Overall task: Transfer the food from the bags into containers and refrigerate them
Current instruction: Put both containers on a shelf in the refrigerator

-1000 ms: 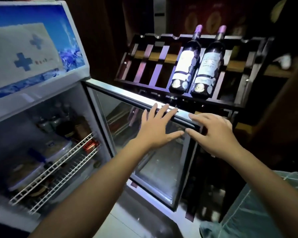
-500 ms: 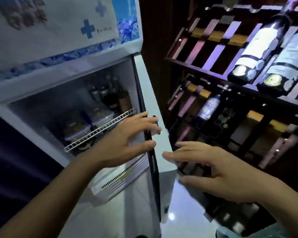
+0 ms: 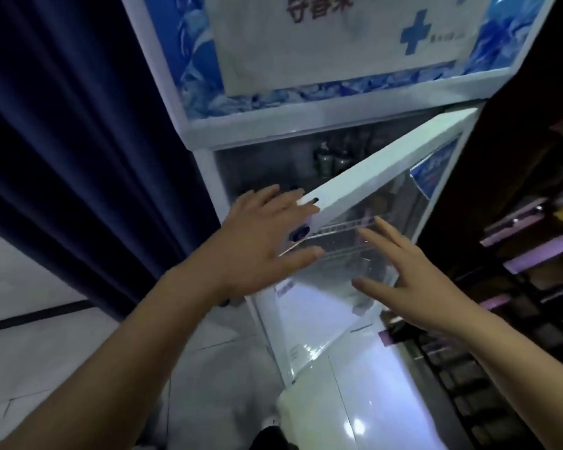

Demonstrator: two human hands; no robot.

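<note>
White metal and glass fill the view: a tall display refrigerator [image 3: 306, 131] stands beside a dark blue curtain [image 3: 88, 157], its glass door [image 3: 364, 196] now swung most of the way toward the cabinet. A second ago that door stood wide open, so the closing is well under way, which suggests the food is already inside and the task is near its end. On the wire shelf [image 3: 338, 227], seen through the glass, the containers cannot be made out; only dim bottles [image 3: 330, 157] show at the back of the compartment. To the right, the dark rack [image 3: 533, 248] is only partly in view.

The left hand [image 3: 257, 241] lies flat against the door's outer corner, fingers straight, pushing and gripping nothing. The right hand [image 3: 413, 274] has its fingers spread and straight over the glass, holding nothing; contact is unclear.

The header panel [image 3: 338, 43] carries red Chinese characters, cut off and blurred, and a blue cross [image 3: 415, 30] with small illegible print beside it.
</note>
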